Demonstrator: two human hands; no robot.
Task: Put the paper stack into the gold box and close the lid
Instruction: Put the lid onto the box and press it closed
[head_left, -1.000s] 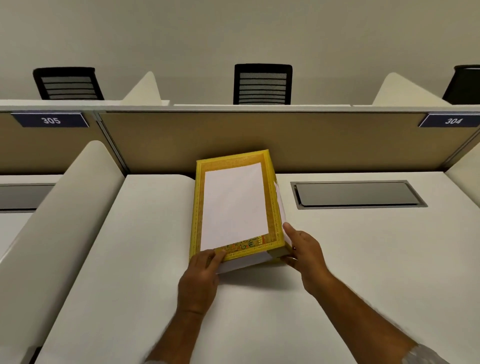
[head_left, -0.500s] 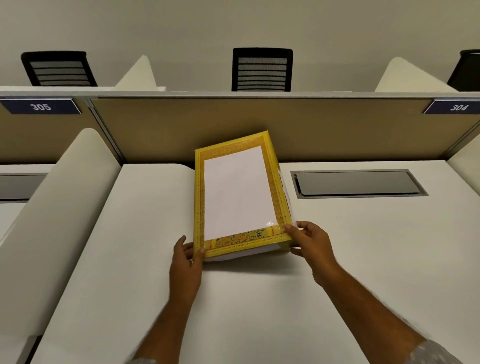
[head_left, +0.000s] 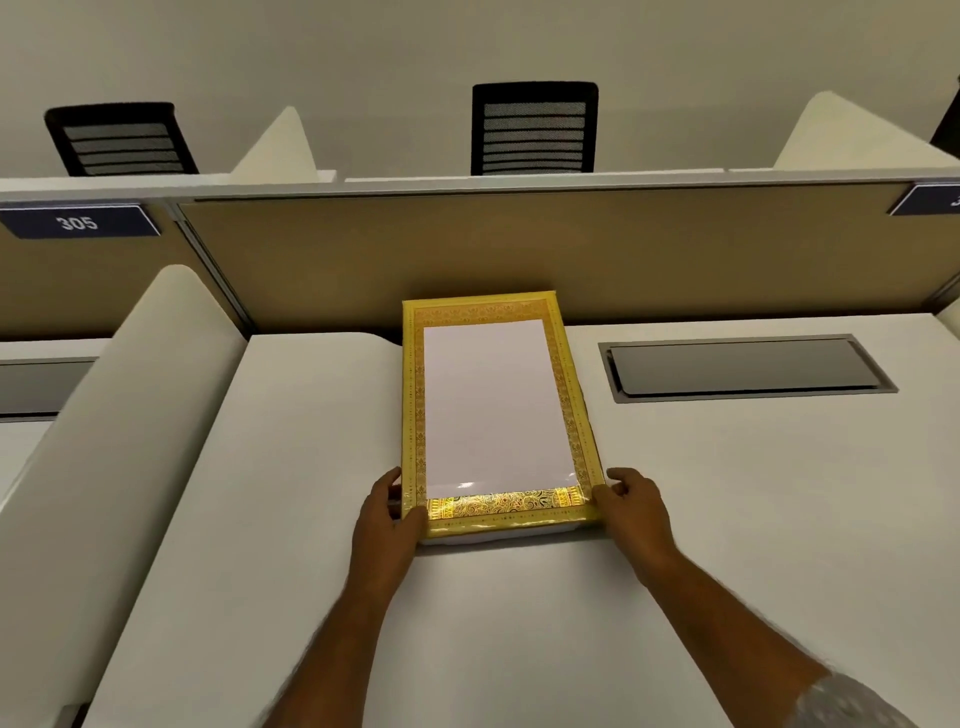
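The gold box (head_left: 498, 506) lies flat on the white desk (head_left: 519, 613), long side pointing away from me, its far end near the divider. Its gold patterned lid (head_left: 571, 395) has a clear window, and white paper (head_left: 493, 405) shows through it. A thin white strip shows under the lid's near edge. My left hand (head_left: 387, 519) grips the near left corner, thumb on the lid. My right hand (head_left: 631, 506) holds the near right corner. Whether the lid sits fully down on the base, I cannot tell.
A tan divider panel (head_left: 519, 249) stands behind the box. A grey cable hatch (head_left: 743, 366) is set into the desk to the right. A white curved side partition (head_left: 124, 415) borders the left. Black chairs (head_left: 535, 127) stand beyond the divider.
The box has turned from a tilted, angled position to lie straight and flat on the desk. Both hands moved to its near corners, and the lid's near edge came lower over the white strip.
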